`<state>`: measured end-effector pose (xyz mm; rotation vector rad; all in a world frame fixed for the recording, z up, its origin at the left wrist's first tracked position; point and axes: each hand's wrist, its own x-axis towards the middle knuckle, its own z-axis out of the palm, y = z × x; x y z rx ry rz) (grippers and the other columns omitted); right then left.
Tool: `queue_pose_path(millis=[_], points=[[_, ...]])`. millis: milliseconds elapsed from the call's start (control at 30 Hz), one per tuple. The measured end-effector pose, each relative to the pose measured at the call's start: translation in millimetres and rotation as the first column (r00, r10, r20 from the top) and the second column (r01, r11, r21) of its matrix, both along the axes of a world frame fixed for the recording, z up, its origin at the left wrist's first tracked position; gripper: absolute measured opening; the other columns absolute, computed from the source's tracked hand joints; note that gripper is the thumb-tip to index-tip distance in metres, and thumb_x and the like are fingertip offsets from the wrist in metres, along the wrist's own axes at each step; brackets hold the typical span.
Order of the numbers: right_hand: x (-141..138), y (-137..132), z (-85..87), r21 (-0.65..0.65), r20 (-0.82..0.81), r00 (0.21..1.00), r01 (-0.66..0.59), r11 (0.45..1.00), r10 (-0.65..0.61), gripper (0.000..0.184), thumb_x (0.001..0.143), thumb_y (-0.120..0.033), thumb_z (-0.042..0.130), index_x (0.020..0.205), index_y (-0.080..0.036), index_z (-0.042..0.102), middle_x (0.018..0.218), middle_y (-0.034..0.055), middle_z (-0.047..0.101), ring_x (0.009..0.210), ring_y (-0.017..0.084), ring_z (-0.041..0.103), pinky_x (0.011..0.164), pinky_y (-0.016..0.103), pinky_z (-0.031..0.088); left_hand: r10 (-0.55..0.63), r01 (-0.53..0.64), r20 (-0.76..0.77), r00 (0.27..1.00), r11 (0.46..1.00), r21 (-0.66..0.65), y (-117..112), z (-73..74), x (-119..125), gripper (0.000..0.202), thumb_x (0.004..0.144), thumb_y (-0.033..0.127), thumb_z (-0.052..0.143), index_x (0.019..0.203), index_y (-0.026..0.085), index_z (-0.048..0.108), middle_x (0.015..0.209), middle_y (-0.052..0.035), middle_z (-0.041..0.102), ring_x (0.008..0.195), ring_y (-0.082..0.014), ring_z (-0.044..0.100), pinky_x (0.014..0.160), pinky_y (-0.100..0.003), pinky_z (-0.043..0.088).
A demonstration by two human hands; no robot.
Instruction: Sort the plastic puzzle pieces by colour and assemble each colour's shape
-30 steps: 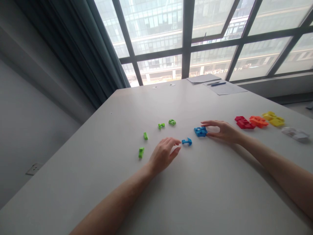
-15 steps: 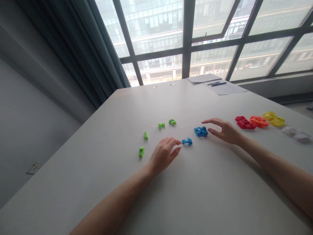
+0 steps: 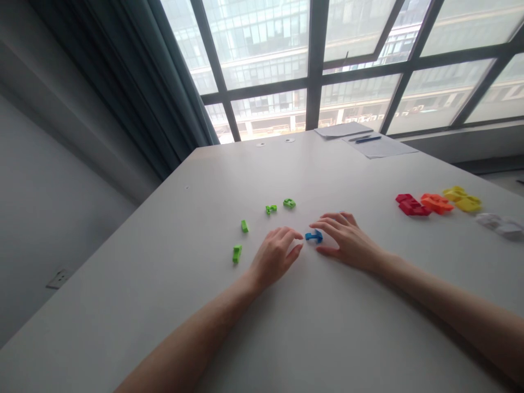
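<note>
- Blue piece [image 3: 313,236]: on the table [image 3: 295,322], between the hands.
- Left hand [image 3: 275,255]: holding nothing, fingers parted just beside it.
- Right hand [image 3: 347,243]: spread around it, not gripping.

seemingly an office: white desk [image 3: 229,174], papers [image 3: 382,150] and pens [image 3: 368,140], wide gridded windows [image 3: 268,41]

Single head-worn view, from above the near side of the surface [image 3: 295,316], facing forward and down, well back from its far edge, window [image 3: 316,65] beyond.
</note>
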<state>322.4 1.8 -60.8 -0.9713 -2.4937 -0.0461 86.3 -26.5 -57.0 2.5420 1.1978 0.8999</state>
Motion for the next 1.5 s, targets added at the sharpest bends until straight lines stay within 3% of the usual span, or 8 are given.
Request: queue_pose_path(millis=[167,400,667,833,1000,1133,1333,1500], points=[[0.7,1.5,-3.4,-0.055,-0.069,0.997,0.012,0.998,-0.016,0.032,0.088,-0.031,0.060,0.119,-0.024,0.053,0.114,0.0088,0.067,0.114,0.026,0.055,0.098,0.046,0.033,0.014,-0.014,-0.016,1.000,1.000,-0.009,1.1,-1.6,-0.4,0.014,0.091,0.022,0.054,0.105,0.020,0.057,0.104,-0.0059,0.064,0.102,-0.0213,0.059,0.095,-0.040,0.045],[-4.5,-4.6,0.9,-0.148,-0.196,0.980,-0.057,0.987,0.027,0.044,0.082,-0.028,0.066,0.123,-0.025,0.048,0.110,0.0058,0.069,0.112,0.025,0.055,0.095,0.043,0.039,-0.003,0.002,-0.059,0.998,1.000,-0.012,1.4,-2.0,-0.7,0.024,0.089,0.029,0.061,0.110,0.021,0.057,0.111,-0.0073,0.063,0.106,-0.0234,0.058,0.096,-0.042,0.045],[-6.2,-7.1,5.8,-0.129,-0.232,0.966,-0.147,0.981,0.114,0.043,0.083,-0.031,0.065,0.121,-0.025,0.049,0.107,0.0072,0.069,0.108,0.025,0.058,0.093,0.043,0.042,-0.070,0.072,-0.037,0.997,0.996,0.053,0.7,0.8,-0.3,0.010,0.090,0.024,0.060,0.099,0.021,0.059,0.103,-0.0048,0.066,0.097,-0.0191,0.061,0.091,-0.037,0.047],[-5.7,-6.8,5.2,-0.119,-0.235,0.963,-0.162,0.980,0.131,0.040,0.084,-0.033,0.064,0.121,-0.024,0.051,0.109,0.0094,0.068,0.108,0.026,0.058,0.093,0.043,0.041,-0.078,0.079,-0.027,0.997,0.996,0.047,0.5,0.4,-0.6,0.010,0.092,0.022,0.056,0.102,0.020,0.057,0.103,-0.0052,0.066,0.099,-0.0198,0.060,0.090,-0.037,0.046],[-4.8,-4.9,6.1,-0.086,-0.188,0.967,-0.192,0.978,0.173,0.025,0.085,-0.038,0.063,0.106,-0.024,0.058,0.104,0.0086,0.069,0.109,0.026,0.058,0.093,0.042,0.040,-0.076,0.078,-0.042,0.996,0.996,0.035,-0.4,1.6,-0.1,0.011,0.094,0.025,0.053,0.103,0.021,0.056,0.102,-0.0050,0.066,0.098,-0.0197,0.060,0.090,-0.037,0.045],[4.2,-0.2,11.8,-0.040,-0.158,0.972,-0.185,0.982,0.176,0.022,0.086,-0.035,0.062,0.105,-0.024,0.058,0.100,0.0067,0.069,0.110,0.025,0.058,0.096,0.043,0.037,-0.041,0.041,-0.017,0.999,0.999,0.009,-0.9,2.2,-0.3,0.012,0.093,0.025,0.054,0.105,0.020,0.055,0.104,-0.0061,0.065,0.099,-0.0212,0.060,0.091,-0.038,0.046],[34.7,16.6,20.8,-0.001,-0.172,0.985,-0.013,1.000,0.013,0.024,0.086,-0.034,0.061,0.108,-0.025,0.061,0.106,0.0090,0.068,0.111,0.027,0.058,0.094,0.044,0.039,-0.032,0.032,0.019,0.999,0.999,0.000,-0.7,1.1,-1.3,0.013,0.092,0.020,0.053,0.105,0.018,0.054,0.104,-0.0072,0.064,0.100,-0.0217,0.059,0.090,-0.039,0.047],[48.9,24.4,29.8,-0.069,-0.074,0.996,-0.050,0.996,0.045,0.024,0.084,-0.038,0.062,0.106,-0.027,0.063,0.108,0.0060,0.070,0.113,0.028,0.058,0.095,0.047,0.039,-0.032,0.032,0.033,0.999,0.999,-0.004,-0.3,1.2,-1.1,0.012,0.092,0.020,0.052,0.104,0.019,0.055,0.103,-0.0073,0.064,0.099,-0.0216,0.060,0.090,-0.039,0.048]])
